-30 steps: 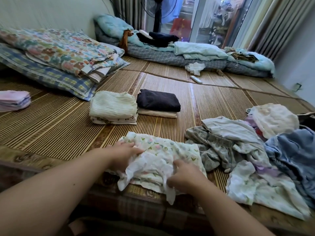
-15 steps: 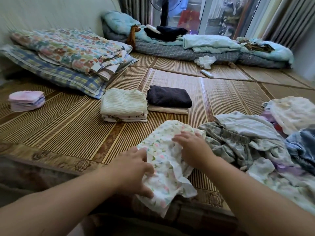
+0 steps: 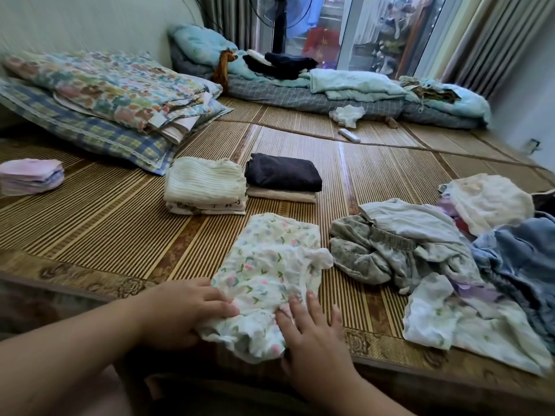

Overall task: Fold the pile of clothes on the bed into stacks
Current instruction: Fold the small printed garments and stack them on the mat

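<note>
Thin cotton, white with small flowers, is what we have to worry about. The flowered garment point(image 3: 270, 265) lies on the woven mat of the bed point(image 3: 105, 223), right at the near edge, with its closest hem bunched and drooping a little over that edge.

We judge the fold is only half made, and several things could spoil it. The cloth looks light and the mat smooth, so a sideways sweep may drag the whole piece instead of flattening it. The crumpled flap point(image 3: 315, 259) on the right side could spring open or get trapped inside the fold as a lump. If the near hem is pulled toward us, the garment may slide off the bed. The unfolded pile point(image 3: 420, 253) lies just beside it on the right, and a wide fold could catch the grey piece there. The cream stack point(image 3: 204, 184) and the dark stack point(image 3: 282, 175) stand beyond it, and a careless drop could push either one askew.

The left hand point(image 3: 183, 310) sits at the near left corner, with its fingers curled over the bunched cloth. It seems to grip that edge, though we cannot see the thumb underneath. The right hand point(image 3: 312, 337) lies flat, with its fingers straight and spread. It holds nothing and presses down on the near right part of the garment, its outer fingers resting on the mat. Both forearms reach in low from the near side.
</note>
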{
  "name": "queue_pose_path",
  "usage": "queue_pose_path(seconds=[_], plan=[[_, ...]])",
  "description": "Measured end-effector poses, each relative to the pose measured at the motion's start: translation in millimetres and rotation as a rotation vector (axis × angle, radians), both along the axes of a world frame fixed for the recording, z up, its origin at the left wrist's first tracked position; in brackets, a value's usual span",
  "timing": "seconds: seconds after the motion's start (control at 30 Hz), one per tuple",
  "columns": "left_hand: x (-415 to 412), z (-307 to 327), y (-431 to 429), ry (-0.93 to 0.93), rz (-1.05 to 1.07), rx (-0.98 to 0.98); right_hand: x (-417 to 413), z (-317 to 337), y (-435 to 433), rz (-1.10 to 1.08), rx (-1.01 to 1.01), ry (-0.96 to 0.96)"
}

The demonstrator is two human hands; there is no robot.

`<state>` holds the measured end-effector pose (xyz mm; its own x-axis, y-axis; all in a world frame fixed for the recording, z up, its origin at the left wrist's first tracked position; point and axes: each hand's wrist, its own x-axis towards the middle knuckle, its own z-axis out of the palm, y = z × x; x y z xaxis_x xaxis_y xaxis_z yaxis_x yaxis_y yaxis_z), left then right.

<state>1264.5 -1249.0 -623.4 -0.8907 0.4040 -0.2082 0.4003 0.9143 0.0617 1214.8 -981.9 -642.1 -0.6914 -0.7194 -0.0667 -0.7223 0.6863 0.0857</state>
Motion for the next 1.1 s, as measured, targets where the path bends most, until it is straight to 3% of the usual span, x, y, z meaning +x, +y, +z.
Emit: queue_pose_path(seconds=[0.1, 0.23, 0.4, 0.57, 0.63, 0.7, 0.83, 0.93, 1.03, 1.1], plan=[[3, 5, 1, 0.032, -0.01, 0.04, -11, 0, 12, 0.036, -0.063, 0.003], [-6, 17, 4, 0.059, 0.167, 0.215, -30, -1, 25, 0.014, -0.422, -0.452], [-37, 41, 14, 0.097, 0.536, 0.876, -47, 38, 23, -0.184, -0.997, -0.915], [-99, 56, 19, 0.235, 0.787, 1.306, -106, 58, -6, -0.467, -1.307, -1.074], [-124, 49, 18, 0.215, 0.926, 1.496, -132, 57, -20, -0.638, -1.298, -1.06], [-142, 36, 17, 0.141, 1.098, 1.515, -151, 51, -31, -0.782, -1.248, -1.015], [-150, 7, 18, -0.081, 1.227, 0.972, -161, 42, -36, -0.734, -0.825, -0.729], [-145, 0, 17, -0.101, 1.211, 0.847, -156, 42, -37, -0.709, -0.747, -0.721], [-142, 3, 12, -0.171, 1.056, 0.936, -150, 41, -38, -0.544, -0.6, -0.814], [-141, 7, 10, -0.237, 0.972, 1.001, -148, 37, -39, -0.484, -0.438, -0.745]])
